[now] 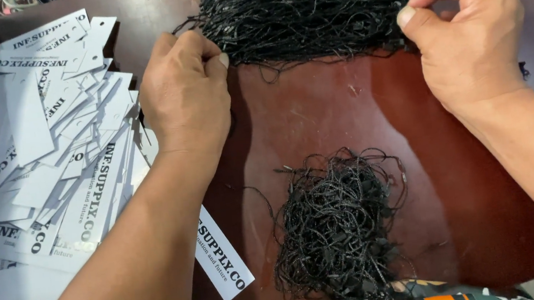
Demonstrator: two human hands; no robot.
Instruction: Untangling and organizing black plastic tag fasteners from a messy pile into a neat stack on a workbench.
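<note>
The left hand [186, 89] is curled, fingertips pressed on the near edge of the big string bundle [306, 12] at the table's [329, 118] far edge; the right hand [468, 39] pinches, probably one strand, at the bundle's right end.

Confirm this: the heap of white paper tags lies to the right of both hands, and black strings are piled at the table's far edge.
Wrong side. The head view shows the heap of white paper tags lying left of the left hand and right hand. The black strings are indeed piled at the far edge of the reddish-brown table.
</note>
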